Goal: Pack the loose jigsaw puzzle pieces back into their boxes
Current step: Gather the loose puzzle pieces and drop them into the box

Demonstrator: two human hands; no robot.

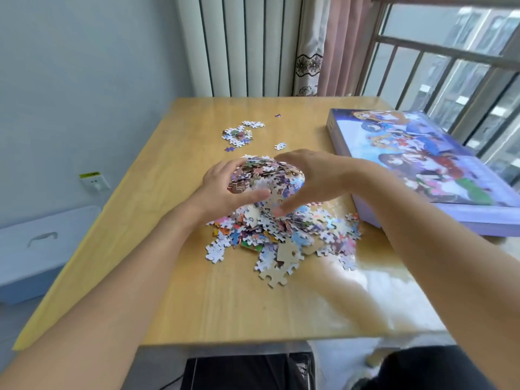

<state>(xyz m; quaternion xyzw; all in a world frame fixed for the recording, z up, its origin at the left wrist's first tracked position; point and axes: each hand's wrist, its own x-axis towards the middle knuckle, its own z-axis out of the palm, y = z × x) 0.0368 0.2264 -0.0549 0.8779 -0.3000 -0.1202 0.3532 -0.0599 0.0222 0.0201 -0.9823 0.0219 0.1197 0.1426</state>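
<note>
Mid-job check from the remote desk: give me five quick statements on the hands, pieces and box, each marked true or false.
1. Both hands, left hand and right hand, cup a clump of puzzle pieces. True.
2. The clump is lifted above the main pile. True.
3. The puzzle box sits open. False: its picture lid is on.
4. The box lies at the table's left. False: it is on the right, by the window.
5. A smaller scatter of pieces lies farther back on the table. True.

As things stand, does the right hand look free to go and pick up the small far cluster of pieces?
Probably not yet. The right hand and left hand together cup a heap of pieces above the main pile. The table toward the far cluster lies bare otherwise.
</note>
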